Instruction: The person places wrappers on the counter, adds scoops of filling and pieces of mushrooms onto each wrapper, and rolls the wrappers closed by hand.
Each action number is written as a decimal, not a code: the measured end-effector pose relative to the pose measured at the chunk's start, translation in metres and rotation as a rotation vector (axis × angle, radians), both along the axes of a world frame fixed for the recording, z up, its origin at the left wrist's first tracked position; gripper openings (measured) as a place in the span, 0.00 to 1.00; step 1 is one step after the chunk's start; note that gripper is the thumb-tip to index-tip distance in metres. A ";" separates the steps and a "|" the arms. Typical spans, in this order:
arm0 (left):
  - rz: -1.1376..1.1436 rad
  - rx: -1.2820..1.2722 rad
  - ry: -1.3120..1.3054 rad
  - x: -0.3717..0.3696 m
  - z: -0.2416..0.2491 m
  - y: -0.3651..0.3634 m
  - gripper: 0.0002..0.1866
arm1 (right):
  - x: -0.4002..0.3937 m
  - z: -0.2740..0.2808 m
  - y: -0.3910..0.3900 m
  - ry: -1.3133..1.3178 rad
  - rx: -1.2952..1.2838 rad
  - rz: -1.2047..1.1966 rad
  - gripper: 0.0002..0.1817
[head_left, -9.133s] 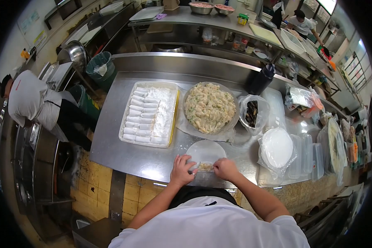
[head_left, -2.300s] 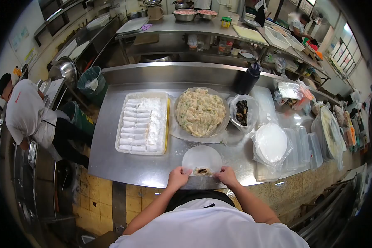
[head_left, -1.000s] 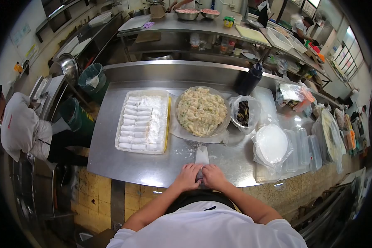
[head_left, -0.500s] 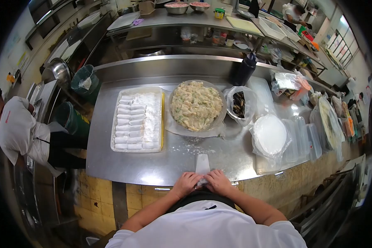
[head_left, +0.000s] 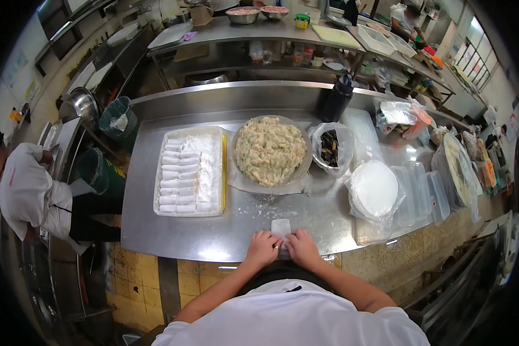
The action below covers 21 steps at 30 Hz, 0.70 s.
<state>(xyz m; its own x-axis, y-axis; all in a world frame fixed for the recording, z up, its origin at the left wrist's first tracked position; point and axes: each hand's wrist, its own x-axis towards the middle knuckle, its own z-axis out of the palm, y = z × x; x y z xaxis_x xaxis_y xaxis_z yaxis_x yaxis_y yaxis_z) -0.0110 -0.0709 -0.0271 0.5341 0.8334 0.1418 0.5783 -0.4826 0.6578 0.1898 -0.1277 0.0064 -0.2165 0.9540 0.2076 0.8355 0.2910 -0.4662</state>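
At the table's near edge, my left hand (head_left: 263, 248) and my right hand (head_left: 301, 248) are closed on the two sides of a small white wrapper (head_left: 281, 226). Its far end lies flat on the steel; whatever is rolled inside, my fingers hide. Beyond my hands sits a wide bowl of pale, chunky filling with green bits (head_left: 270, 151). To the left is a tray (head_left: 224, 173) with rows of white rolls (head_left: 177, 176) beside white powder. A plastic-lined bowl of dark strips (head_left: 330, 147) stands right of the filling.
A stack of round white wrappers (head_left: 373, 187) in plastic lies to the right, near clear lidded containers (head_left: 419, 190). A dark bottle (head_left: 334, 99) stands at the back ledge. At the left, a co-worker (head_left: 34, 184) bends over another counter, beside green bins (head_left: 101, 170).
My hands have moved slightly away from my body, onto the table. The wrapper's flat part beyond my fingers is shorter, its near end being rolled up.
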 end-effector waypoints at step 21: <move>-0.088 0.049 -0.080 -0.004 -0.004 0.031 0.15 | 0.015 -0.021 0.027 -0.111 0.034 0.123 0.15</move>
